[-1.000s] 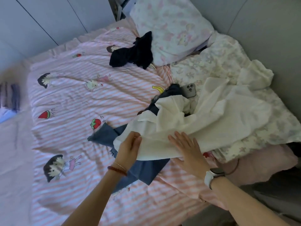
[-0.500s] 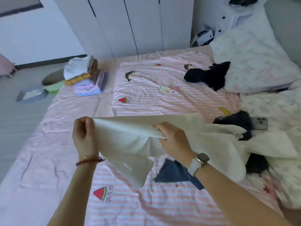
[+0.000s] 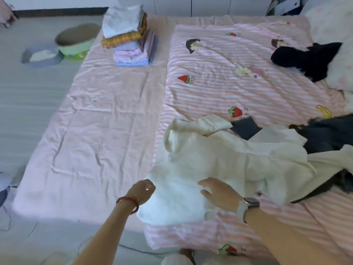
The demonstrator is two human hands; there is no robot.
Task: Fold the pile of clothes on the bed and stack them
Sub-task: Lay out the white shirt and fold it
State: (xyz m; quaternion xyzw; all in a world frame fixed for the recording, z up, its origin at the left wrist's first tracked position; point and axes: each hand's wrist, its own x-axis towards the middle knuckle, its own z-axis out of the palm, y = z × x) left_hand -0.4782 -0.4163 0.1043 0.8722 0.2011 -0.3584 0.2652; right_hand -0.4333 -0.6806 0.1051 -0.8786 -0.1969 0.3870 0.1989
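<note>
Head view shows a big bed (image 3: 99,131) with a plain pink sheet on one side and a pink striped blanket with cartoon pictures (image 3: 238,88) on the other side. A soft white cloth garment (image 3: 219,161) lies spread out on the striped blanket, near the front edge of the bed. The left hand (image 3: 142,189), with a red bead bracelet (image 3: 129,202) on its wrist, is at the left edge of the white garment; it looks curled, but it is too blurry to tell if it holds the cloth. The right hand (image 3: 219,191), with a grey watch (image 3: 248,206) on its wrist, lies flat on the white garment with its fingers straight and spread.

Dark blue jeans (image 3: 324,134) lie partly under the white garment on the right. A black piece of clothing (image 3: 305,58) sits far back beside a flowery white pillow (image 3: 336,33). A neat stack of folded clothes (image 3: 129,39) stands at the far corner of the pink sheet. A round green basket (image 3: 76,41) sits on the floor next to it.
</note>
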